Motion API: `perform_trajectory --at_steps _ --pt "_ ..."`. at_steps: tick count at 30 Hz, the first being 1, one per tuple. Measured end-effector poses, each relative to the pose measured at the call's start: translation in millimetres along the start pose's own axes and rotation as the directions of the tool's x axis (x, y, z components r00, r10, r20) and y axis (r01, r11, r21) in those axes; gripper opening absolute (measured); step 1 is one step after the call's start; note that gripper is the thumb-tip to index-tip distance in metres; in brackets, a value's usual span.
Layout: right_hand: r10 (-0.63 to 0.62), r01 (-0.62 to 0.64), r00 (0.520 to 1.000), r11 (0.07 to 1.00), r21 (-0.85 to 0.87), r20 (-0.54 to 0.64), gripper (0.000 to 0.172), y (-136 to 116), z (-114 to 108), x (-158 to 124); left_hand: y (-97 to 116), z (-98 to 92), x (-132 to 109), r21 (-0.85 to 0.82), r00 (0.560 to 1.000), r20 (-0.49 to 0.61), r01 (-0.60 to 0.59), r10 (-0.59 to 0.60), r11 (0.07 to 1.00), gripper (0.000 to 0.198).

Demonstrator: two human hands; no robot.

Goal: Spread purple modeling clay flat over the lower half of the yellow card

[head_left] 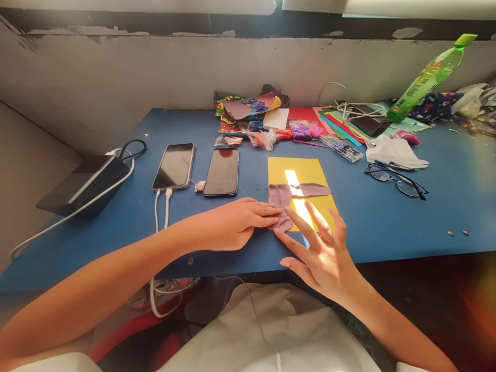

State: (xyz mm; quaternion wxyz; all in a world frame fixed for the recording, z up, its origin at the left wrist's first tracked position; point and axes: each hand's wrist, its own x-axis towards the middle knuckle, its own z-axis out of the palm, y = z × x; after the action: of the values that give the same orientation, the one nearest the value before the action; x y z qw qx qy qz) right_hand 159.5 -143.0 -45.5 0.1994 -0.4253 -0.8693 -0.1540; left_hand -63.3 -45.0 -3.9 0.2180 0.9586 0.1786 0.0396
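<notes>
A mauve cut-out piece of felt [282, 199] lies across a yellow sheet [296, 170] on the blue table [387, 217]. My left hand [236, 222] rests flat on the table, its fingertips stretched out and pressing the lower left end of the felt. My right hand [321, 248] hovers just below the yellow sheet with fingers spread wide, its index fingertip touching the felt's lower edge. Neither hand grips anything.
Two phones [174, 166] [222, 171] lie left of the sheet, one with white cables. A black box [83, 183] sits far left. At the back are craft scraps [251, 111], coloured papers [341, 124], a green bottle [428, 77], glasses [395, 181] and a white cloth [393, 151].
</notes>
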Motion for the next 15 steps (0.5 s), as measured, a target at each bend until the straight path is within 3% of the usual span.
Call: perform_trajectory --at_steps 9,15 --pt "0.211 -0.205 0.977 0.969 -0.135 0.032 0.057 -28 3 2 2 2.6 -1 0.029 1.000 0.000 -0.014 0.014 0.999 0.055" --pt "0.351 -0.348 0.937 0.928 -0.132 -0.007 0.050 -46 2 12 1 1.1 -2 0.010 1.000 0.010 -0.016 0.016 1.000 0.057"
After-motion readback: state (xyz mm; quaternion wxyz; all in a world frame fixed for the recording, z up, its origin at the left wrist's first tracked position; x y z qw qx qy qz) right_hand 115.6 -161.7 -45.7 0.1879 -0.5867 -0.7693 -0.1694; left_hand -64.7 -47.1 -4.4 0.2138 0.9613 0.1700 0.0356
